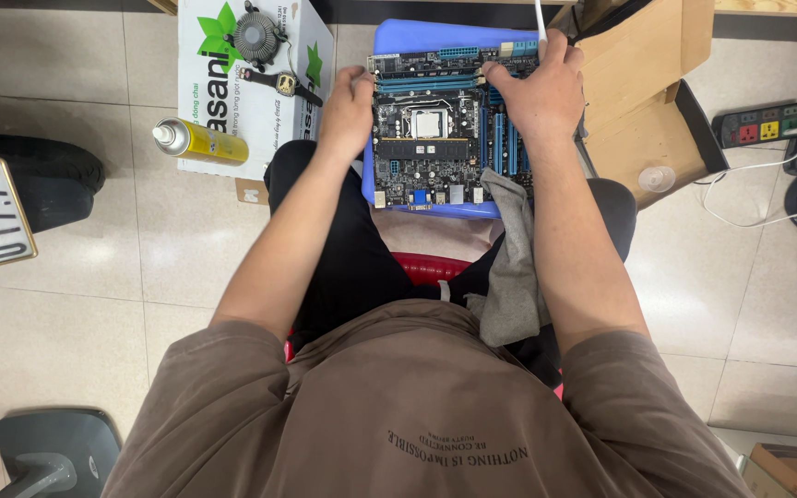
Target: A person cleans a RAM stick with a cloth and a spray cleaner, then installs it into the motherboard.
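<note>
While the person sits on a red stool [431, 268], a computer motherboard [435, 148] lies flat on a blue plastic seat [435, 37] in front of the knees, so both hands can brace it. The left hand [348, 111] presses on the board's left edge, its fingers curled over the rim. The right hand [539, 92] covers the upper right corner, its fingers bent down onto the blue memory slots [502, 138]. 1 memory stick [422, 147] lies loose across the middle, below the processor [428, 124]. A grey cloth [512, 267] drapes off the right thigh, within reach. A yellow spray can [200, 142] lies on the floor by a white carton [232, 92].
</note>
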